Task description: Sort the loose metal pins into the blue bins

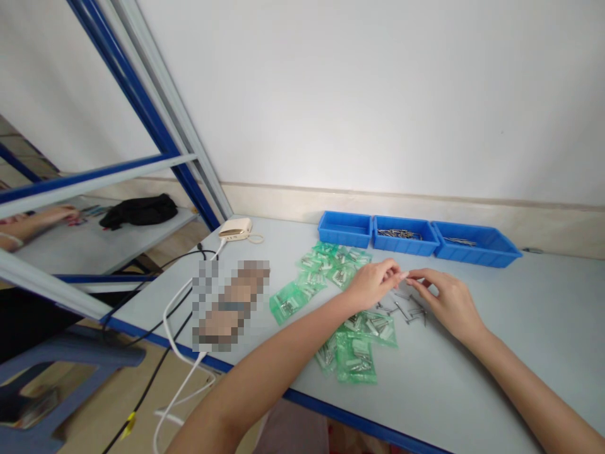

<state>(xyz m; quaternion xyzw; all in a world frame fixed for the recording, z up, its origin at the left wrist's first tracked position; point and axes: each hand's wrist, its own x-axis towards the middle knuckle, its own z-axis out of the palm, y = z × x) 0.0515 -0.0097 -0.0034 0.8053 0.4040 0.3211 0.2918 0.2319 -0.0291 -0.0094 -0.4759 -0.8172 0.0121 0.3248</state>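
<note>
My left hand (375,282) and my right hand (451,304) meet at the fingertips above the table. Both are closed in a pinch around a small whitish piece (404,275), too small to name. Below them, several loose screws (401,310) lie scattered on the tabletop. Green-tinted plastic bags (357,358) with screws and white plugs inside are spread under and to the left of my left forearm. More such bags (288,301) lie farther left and back, some overlapping.
Along the wall stand three blue bins (345,238); the middle one holds many metal pieces (399,234), the right one a few. A cream-coloured device (235,229) with white cables sits at the back left, beside a pixelated patch. Another person's arm (40,222) shows beyond the blue frame.
</note>
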